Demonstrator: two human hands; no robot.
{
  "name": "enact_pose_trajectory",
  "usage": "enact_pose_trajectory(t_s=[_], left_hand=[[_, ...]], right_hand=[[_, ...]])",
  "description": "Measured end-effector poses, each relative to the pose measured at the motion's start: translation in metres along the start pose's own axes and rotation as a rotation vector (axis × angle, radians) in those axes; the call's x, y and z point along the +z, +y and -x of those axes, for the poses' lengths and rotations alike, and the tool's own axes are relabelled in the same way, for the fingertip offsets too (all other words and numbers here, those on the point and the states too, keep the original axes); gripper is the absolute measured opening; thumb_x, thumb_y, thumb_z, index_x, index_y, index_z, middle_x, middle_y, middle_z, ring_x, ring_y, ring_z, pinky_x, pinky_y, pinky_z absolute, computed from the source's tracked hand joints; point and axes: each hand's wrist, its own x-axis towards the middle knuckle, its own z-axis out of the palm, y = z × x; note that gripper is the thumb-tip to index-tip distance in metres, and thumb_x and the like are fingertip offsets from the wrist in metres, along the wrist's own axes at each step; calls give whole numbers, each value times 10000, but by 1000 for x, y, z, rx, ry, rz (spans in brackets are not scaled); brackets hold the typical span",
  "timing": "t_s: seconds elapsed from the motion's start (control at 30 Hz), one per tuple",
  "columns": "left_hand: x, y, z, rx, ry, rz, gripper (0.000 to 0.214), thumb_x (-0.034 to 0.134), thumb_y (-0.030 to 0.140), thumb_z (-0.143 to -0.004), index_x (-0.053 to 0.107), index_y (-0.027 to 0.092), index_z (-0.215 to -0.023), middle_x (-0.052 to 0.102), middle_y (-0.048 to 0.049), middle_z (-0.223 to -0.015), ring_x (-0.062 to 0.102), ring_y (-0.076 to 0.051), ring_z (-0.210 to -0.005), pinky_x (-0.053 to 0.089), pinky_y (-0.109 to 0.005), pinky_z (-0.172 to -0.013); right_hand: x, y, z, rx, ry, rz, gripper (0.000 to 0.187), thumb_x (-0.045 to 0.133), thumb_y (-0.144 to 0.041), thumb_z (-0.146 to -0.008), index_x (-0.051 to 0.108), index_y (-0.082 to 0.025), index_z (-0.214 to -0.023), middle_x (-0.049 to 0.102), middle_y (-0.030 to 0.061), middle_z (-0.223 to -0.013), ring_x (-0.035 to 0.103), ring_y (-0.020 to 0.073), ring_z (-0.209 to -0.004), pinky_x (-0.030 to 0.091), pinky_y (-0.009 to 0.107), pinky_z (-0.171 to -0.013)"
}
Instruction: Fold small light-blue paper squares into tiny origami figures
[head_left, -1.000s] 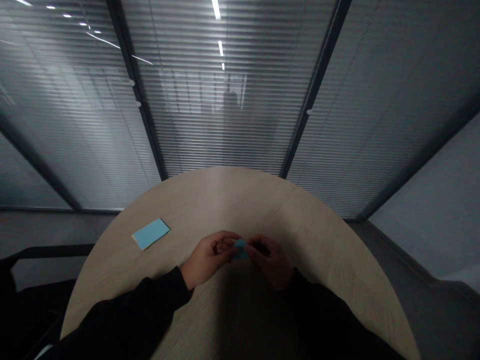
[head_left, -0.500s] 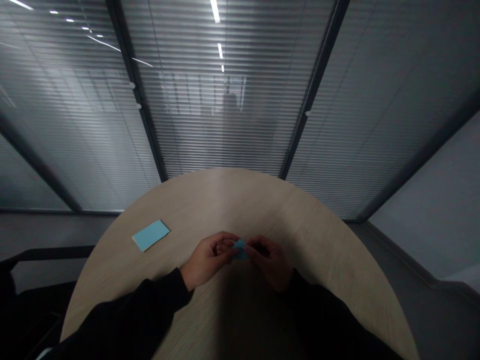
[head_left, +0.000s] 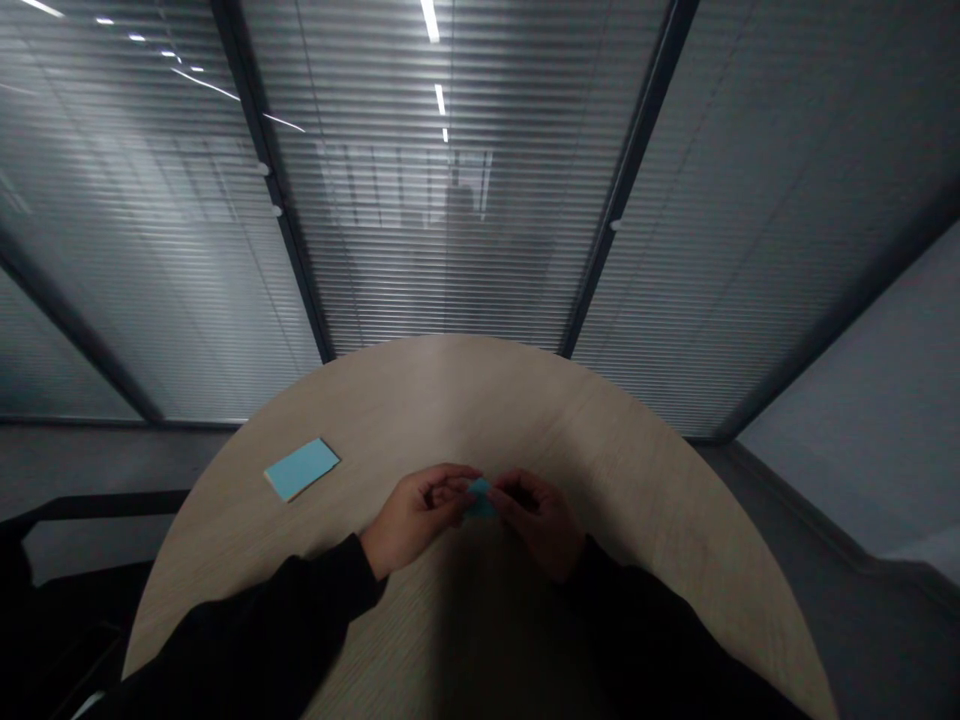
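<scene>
A small blue piece of paper point(head_left: 480, 497) is pinched between both my hands just above the round wooden table point(head_left: 645, 500). My left hand point(head_left: 416, 515) grips its left side with fingers curled. My right hand point(head_left: 544, 520) grips its right side, fingers bent too. Most of the paper is hidden by my fingertips. A pad of blue paper sheets point(head_left: 301, 468) lies flat on the table to the left, well apart from my hands.
Glass walls with closed blinds point(head_left: 450, 220) and dark frames stand right behind the table's far edge. A dark chair point(head_left: 67, 560) sits at the left. Grey floor shows at the right.
</scene>
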Motion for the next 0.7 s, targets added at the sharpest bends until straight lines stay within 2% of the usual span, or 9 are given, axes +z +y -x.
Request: enact_pose_trajectory(t_s=[0.27,0.7], left_hand=[[-1,-1,0,3,1,-3,356,693,362,-822,654,153,-1108,673,-66,-909,583,-112,-671,465,-232,-603],[0,2,2,4,-14,-64,340,672,357,-841,662,142,-1104,662,-44,-805,556,-106,-614,438,-226,-565]], right_hand=[[1,0,0,11,-11,-3,329,644,-497,-782,602,-171,-794,509,-27,-636,461,122,-580,359,249,-536],[0,5,-2,-33,-25,15,281,632,-455,-796,598,-176,-808,552,-10,-704,508,133,-635,391,256,-585]])
